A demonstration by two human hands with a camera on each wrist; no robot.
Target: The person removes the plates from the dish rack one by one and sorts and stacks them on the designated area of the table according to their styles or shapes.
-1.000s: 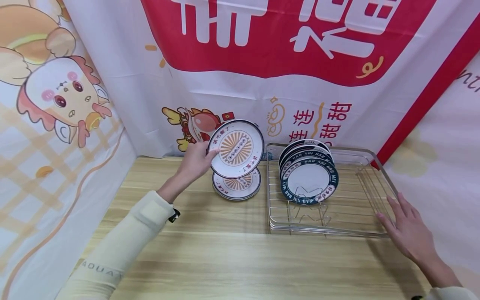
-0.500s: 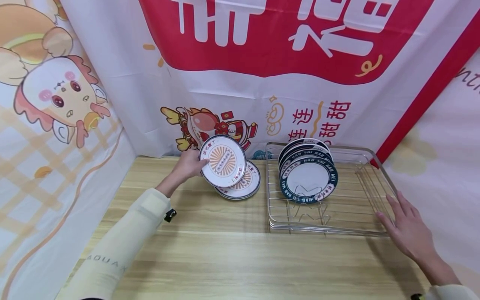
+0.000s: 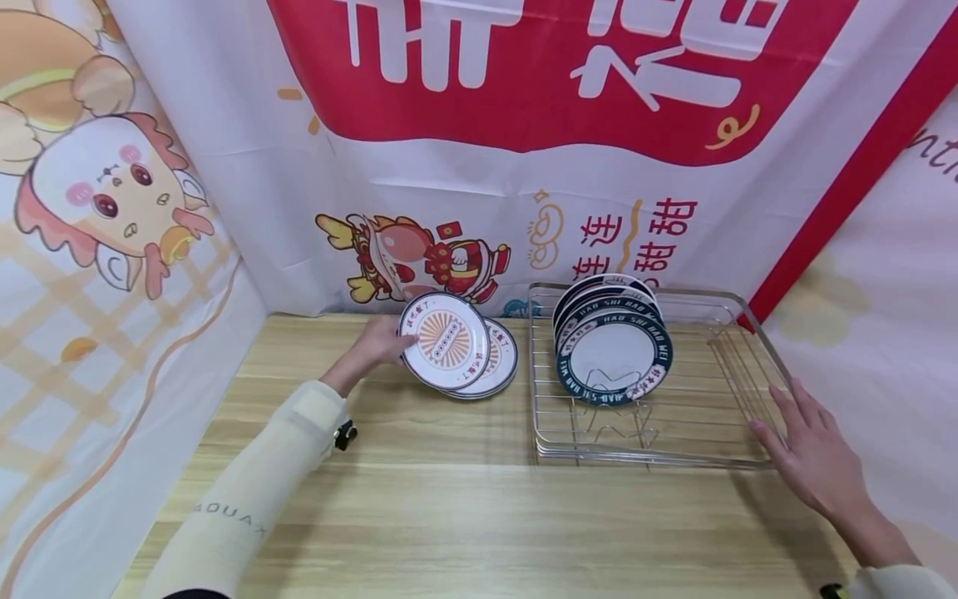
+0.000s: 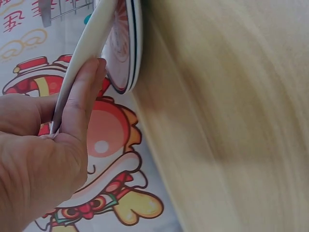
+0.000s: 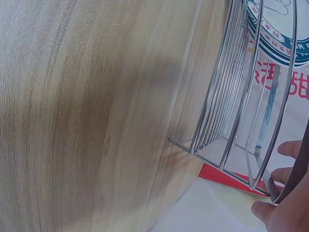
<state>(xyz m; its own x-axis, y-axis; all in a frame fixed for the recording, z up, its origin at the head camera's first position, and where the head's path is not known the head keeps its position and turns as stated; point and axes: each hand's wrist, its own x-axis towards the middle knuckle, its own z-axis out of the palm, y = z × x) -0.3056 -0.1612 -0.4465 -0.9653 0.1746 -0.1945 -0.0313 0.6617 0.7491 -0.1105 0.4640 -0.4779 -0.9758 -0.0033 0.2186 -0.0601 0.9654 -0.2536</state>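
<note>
In the head view my left hand (image 3: 377, 339) pinches the edge of a white plate (image 3: 445, 341) with an orange sunburst print and dark rim. The left wrist view shows this plate (image 4: 84, 58) edge-on between thumb and fingers. Similar plates (image 3: 503, 358) lie behind it, partly hidden; whether it touches them I cannot tell. On the right, my right hand (image 3: 816, 453) grips the right rim of a wire dish rack (image 3: 718, 462); the right wrist view shows the fingers and thumb on either side of the rack's rim (image 5: 285, 186).
Several dark-green-rimmed plates (image 3: 614, 362) stand tilted in the left part of the rack, on a wire holder (image 3: 621, 424). Wooden tabletop (image 3: 449, 516) stretches in front of the rack and plates. Printed cloth (image 3: 449, 191) hangs at the back and both sides.
The white plate in my left hand has come down and slightly left, closer to the plates behind it. My right hand stays on the rack.
</note>
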